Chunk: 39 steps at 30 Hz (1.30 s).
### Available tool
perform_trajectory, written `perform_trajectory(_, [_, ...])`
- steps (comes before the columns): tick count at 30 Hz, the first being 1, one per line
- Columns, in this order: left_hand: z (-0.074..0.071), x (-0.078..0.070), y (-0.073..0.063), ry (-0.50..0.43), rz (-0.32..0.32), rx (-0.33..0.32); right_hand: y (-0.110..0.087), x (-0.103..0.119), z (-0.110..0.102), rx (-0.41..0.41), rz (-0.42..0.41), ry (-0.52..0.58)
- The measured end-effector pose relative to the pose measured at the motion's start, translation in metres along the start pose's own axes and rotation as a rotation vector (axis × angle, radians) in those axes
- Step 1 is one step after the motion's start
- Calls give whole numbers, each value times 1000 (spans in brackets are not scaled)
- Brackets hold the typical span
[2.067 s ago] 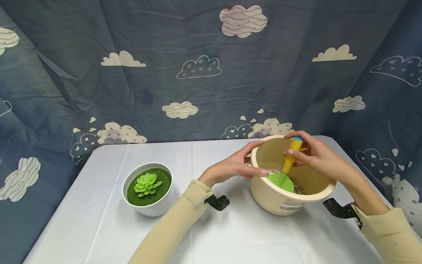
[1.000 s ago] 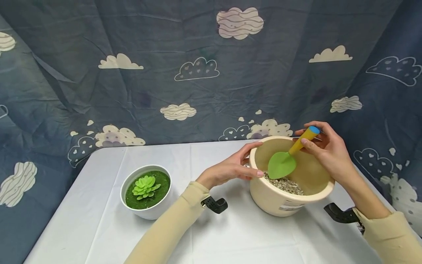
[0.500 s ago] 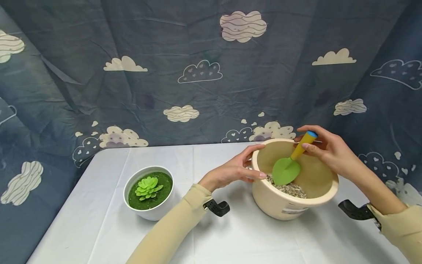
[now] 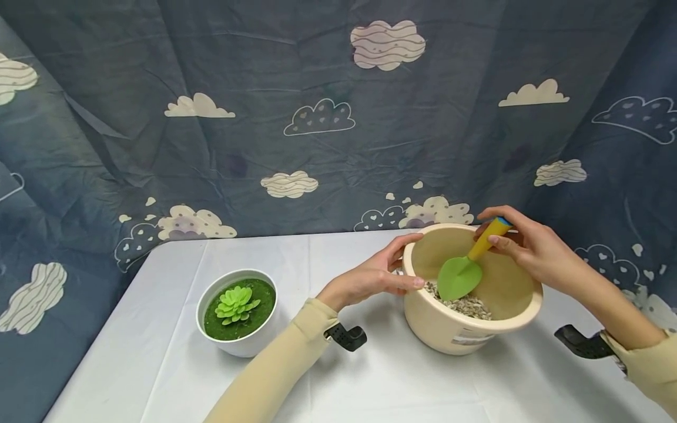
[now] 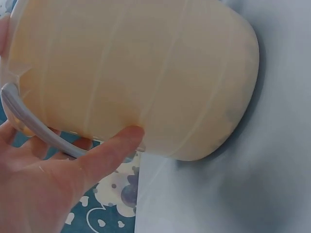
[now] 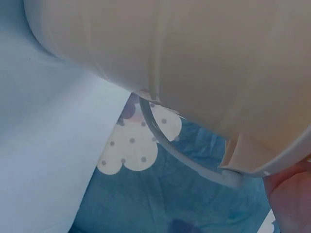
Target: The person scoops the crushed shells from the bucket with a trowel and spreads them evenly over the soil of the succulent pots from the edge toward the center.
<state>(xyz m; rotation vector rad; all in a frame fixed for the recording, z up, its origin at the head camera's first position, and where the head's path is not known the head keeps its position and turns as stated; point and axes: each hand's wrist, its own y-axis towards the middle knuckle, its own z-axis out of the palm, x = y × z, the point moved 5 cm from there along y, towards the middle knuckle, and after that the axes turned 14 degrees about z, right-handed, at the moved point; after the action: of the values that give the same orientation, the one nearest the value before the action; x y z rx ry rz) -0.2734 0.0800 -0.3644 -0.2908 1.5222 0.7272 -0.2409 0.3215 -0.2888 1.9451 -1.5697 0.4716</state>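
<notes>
A cream plastic bucket (image 4: pixel 444 332) stands on the table, with pale grey-brown gravel (image 4: pixel 469 307) in its bottom. My left hand (image 4: pixel 372 275) holds the bucket's left side, thumb and forefinger spread along the rim. In the left wrist view, a fingertip (image 5: pixel 133 132) presses the outer wall. Over the bucket's right side, my right hand (image 4: pixel 529 241) grips a toy trowel by its yellow handle (image 4: pixel 483 244), which has a blue end. The trowel's green blade (image 4: pixel 459 278) slants down inside the bucket, its tip at the gravel. In the right wrist view, only part of my right hand (image 6: pixel 294 196) shows.
A white pot (image 4: pixel 238 345) with a green artificial succulent (image 4: pixel 236 305) stands left of my left forearm. A grey bail handle (image 6: pixel 167 145) hangs behind the bucket. Dark cloud-patterned cloth (image 4: pixel 317 147) hangs behind the white table (image 4: pixel 370 382).
The trowel blade has come up from the gravel, tilted with its handle towards the right, then lowered slightly. My right hand has shifted right. My left hand stays on the bucket.
</notes>
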Motion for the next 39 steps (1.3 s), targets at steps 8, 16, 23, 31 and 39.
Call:
perform_trajectory(8, [0, 0, -3, 4, 2, 1, -5, 6, -2, 32, -86, -107])
perform_trajectory(16, [-1, 0, -3, 5, 22, 13, -3, 7, -3, 48, -101, -158])
perform_trajectory(23, [-3, 1, -4, 10, 13, 4, -1, 6, -1, 74, -45, -128])
perform_trajectory(31, [-2, 1, -3, 15, 14, -4, 0, 8, 2, 159, -58, -122])
perform_trajectory(39, [-1, 1, -1, 26, 12, -5, 2, 8, -2, 206, -39, -103])
